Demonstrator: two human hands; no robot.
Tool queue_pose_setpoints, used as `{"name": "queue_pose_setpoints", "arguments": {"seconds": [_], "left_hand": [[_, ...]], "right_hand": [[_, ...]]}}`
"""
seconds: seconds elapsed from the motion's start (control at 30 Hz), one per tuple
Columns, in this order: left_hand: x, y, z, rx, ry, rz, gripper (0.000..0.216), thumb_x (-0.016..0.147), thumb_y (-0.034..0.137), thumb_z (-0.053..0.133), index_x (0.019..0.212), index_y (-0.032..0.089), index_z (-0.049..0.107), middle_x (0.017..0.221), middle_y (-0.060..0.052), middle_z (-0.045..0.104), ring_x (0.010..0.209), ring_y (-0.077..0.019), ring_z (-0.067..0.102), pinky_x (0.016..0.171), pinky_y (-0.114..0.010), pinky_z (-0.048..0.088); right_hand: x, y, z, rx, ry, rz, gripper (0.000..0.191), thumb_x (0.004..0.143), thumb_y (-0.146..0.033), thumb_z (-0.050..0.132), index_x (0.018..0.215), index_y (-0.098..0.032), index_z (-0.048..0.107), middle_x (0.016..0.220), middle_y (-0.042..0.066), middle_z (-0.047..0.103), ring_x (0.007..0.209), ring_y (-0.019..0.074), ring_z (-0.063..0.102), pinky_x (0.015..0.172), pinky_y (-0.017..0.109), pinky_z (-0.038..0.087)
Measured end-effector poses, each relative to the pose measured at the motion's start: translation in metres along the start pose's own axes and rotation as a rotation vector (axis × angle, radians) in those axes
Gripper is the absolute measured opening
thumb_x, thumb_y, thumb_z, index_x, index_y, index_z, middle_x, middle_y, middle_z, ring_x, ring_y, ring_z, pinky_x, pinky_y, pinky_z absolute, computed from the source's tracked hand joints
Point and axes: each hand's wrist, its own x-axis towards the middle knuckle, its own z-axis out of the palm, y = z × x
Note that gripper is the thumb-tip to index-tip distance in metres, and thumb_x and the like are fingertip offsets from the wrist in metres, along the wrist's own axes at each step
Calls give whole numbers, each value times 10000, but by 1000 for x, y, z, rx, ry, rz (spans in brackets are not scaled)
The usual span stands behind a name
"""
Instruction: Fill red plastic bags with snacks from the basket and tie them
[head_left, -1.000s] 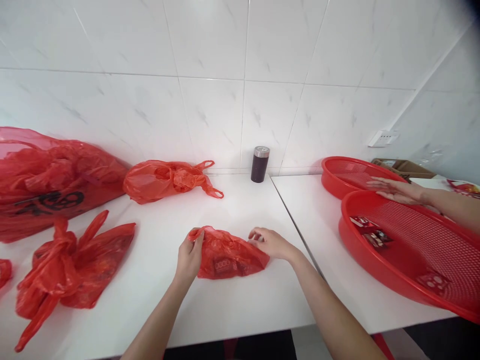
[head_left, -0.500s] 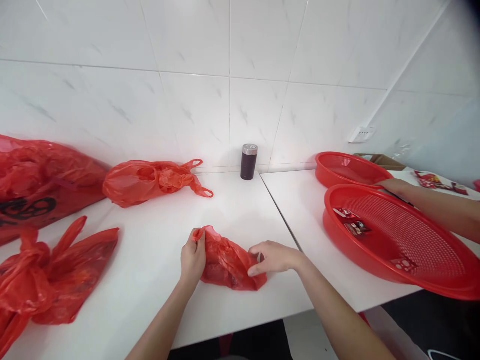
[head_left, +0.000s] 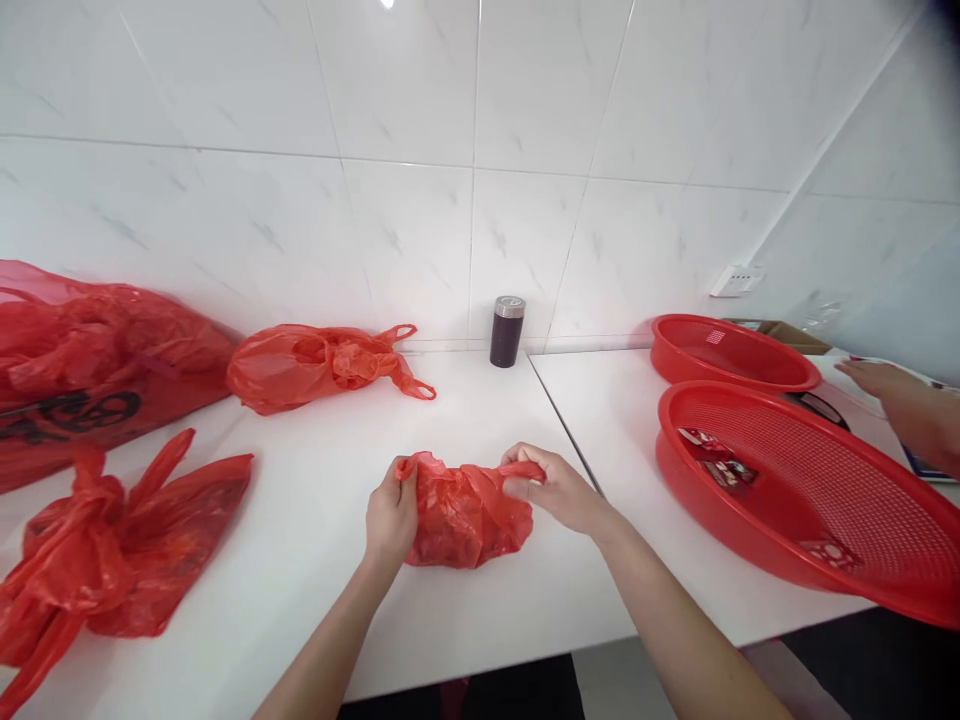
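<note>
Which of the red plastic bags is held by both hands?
The small red bag at the front table edge, gripped by the left hand and right hand; the other bags lie untouched.

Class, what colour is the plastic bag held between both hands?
Red, seen in the head view: the plastic bag.

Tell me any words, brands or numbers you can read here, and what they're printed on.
Nothing can be read for certain.
Large red bag, far left: black characters, crumpled and cut off, illegible.
Small packets in the near red basket: print too small.
Dark jar: no label visible.
Small red bag held in both hands: no legible print.
</note>
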Motion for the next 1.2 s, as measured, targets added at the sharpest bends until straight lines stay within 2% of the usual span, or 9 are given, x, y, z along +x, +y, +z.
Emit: {"name": "queue_pose_setpoints", "arguments": {"seconds": [0.13, 0.27, 0.47, 0.57, 0.7, 0.9, 1.0, 1.03, 1.2], "left_hand": [[9, -4, -23, -90, -11, -64, 446, 848, 569, 428, 631, 196, 539, 679, -38, 619, 639, -179, 575, 624, -299, 447], [15, -4, -50, -138, -97, -122, 362, 787, 508, 531, 703, 164, 607, 757, -107, 685, 646, -224, 648, 593, -355, 511], [5, 31, -48, -42, 152, 211, 408, 772, 284, 545, 1178, 250, 565, 1426, -96, 481, 1301, -275, 442, 1076, -481, 325], [0, 45, -24, 236, -194, 484, 360, 746, 279, 632, 1105, 286, 651, 1320, -68, 589, 1287, -294, 446, 1139, -503, 189], [2, 46, -19, 366, -442, 439, 89, 750, 301, 640, 799, 265, 705, 753, -4, 707, 765, -229, 641, 895, -419, 459], [11, 53, -105, 268, -131, 261, 362, 886, 498, 441, 805, 195, 622, 672, 1, 622, 579, -161, 550, 515, -250, 427], [19, 68, -175, 334, 201, 180, 415, 863, 548, 456, 856, 172, 629, 730, -1, 623, 636, -158, 564, 585, -243, 454], [22, 73, -200, 482, 458, 126, 424, 820, 579, 502, 810, 179, 641, 684, 22, 601, 630, -150, 561, 617, -238, 460], [38, 68, -299, 785, 1008, -66, 415, 828, 470, 533, 1076, 147, 612, 855, -13, 584, 988, -275, 555, 945, -494, 385]], "right_hand": [[8, 30, 9, 171, 332, 51, 467, 830, -612, 556, 659, -212, 388, 710, -15, 518, 718, 146, 541, 701, 287, 467], [15, 48, 20, 179, 404, 80, 566, 780, -685, 564, 645, -232, 253, 602, -48, 402, 591, 130, 469, 562, 248, 412], [24, 46, 36, 150, 466, 51, 564, 814, -628, 583, 650, -227, 222, 582, -72, 230, 517, 95, 245, 467, 225, 248], [26, 46, 45, 241, 470, 39, 541, 822, -611, 587, 651, -228, 246, 571, -75, 265, 505, 93, 265, 460, 224, 268], [22, 59, 38, 384, 495, 50, 413, 815, -561, 632, 720, -221, 418, 651, -41, 520, 586, 125, 496, 544, 238, 426], [18, 99, 14, 553, 655, 254, 433, 690, -568, 743, 832, -208, 547, 792, 20, 673, 727, 175, 635, 698, 317, 537], [18, 104, 17, 434, 589, 263, 435, 682, -594, 734, 788, -203, 575, 787, 26, 665, 683, 164, 610, 648, 297, 529], [18, 103, 19, 378, 558, 264, 442, 685, -614, 719, 772, -202, 582, 785, 31, 663, 682, 168, 605, 639, 297, 525], [19, 98, 25, 230, 492, 272, 475, 695, -677, 663, 732, -209, 590, 776, 39, 652, 710, 192, 598, 631, 302, 507]]}}
